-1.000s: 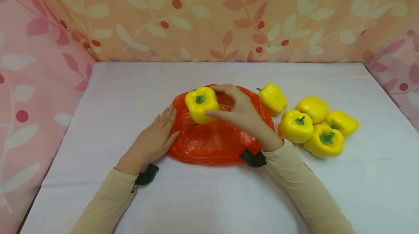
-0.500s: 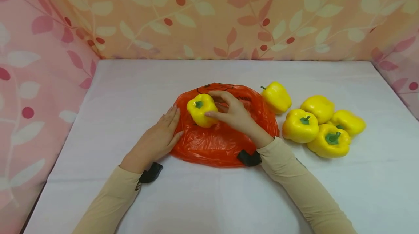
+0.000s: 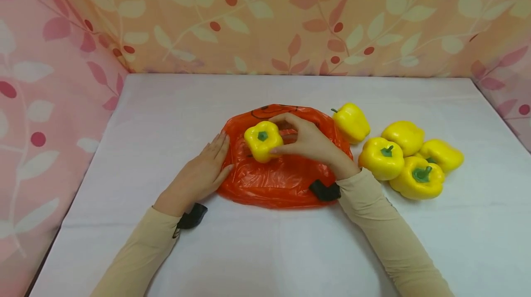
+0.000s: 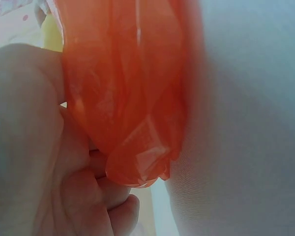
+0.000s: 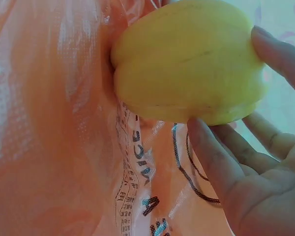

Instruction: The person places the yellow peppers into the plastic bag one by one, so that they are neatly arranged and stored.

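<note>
A yellow bell pepper (image 3: 263, 142) with a green stem sits between the thumb and fingers of my right hand (image 3: 309, 142), over the middle of a crinkled red plastic bag (image 3: 274, 191). In the right wrist view, fingertips pinch the pepper (image 5: 187, 64) beside the printed plastic. My left hand (image 3: 199, 168) rests along the bag's left side, fingers straight and thumb apart. The left wrist view shows the bag's bunched edge (image 4: 137, 162) against that hand's fingers. Right of the bag lie several more yellow peppers, the nearest a pepper (image 3: 351, 123) beside its far right edge.
A group of yellow peppers (image 3: 381, 158) lies close together at the right of the white-covered table (image 3: 265, 246). Patterned leaf curtains (image 3: 249, 48) stand behind and at the sides. A black wrist camera (image 3: 325, 191) hangs close over the bag's front right.
The right hand still grips the pepper and has brought it slightly closer to the front of the bag, tilting it a little. Black print now shows on the bag's far edge. The left hand stays put.
</note>
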A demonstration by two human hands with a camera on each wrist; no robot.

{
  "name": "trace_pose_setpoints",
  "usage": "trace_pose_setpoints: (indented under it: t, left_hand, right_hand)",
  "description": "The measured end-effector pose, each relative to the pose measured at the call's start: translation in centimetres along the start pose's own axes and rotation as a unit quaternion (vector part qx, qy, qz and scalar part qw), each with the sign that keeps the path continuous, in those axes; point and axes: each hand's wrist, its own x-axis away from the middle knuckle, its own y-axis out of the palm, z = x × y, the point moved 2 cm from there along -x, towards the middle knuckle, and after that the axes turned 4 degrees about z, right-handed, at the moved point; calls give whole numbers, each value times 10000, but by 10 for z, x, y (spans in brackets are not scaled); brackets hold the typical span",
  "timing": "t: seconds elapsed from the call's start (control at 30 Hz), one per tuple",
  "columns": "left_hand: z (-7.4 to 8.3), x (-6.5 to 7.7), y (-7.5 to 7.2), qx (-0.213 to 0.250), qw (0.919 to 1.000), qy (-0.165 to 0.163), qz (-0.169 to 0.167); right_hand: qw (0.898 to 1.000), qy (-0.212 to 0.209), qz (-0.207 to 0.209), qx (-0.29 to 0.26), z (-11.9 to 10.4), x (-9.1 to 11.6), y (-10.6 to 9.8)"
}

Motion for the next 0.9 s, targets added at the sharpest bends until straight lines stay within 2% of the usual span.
trace_pose_setpoints:
  t: [0.17,0.37,0.5,0.73,0.9]
  left_hand:
    - [-1,2,2,14,10000,-74,-49]
    - [-2,0,0,18,9999,-145,-72]
    - [-3,-3,-2,2,9999,-137,-64]
    - [-4,-5,-2,32,9999,-82,-117]
    - [-4,-2,-1,85,9996,-182,-213]
  right_hand:
    - [9988,74,431,-237,3,-4,7]
    - [9931,-241,878,-739,7,-11,21]
    - [9924,-311,951,-719,6,-13,26]
    - [9949,-266,838,-502,9,-13,28]
    - [9924,-290,987,-682,10,-12,33]
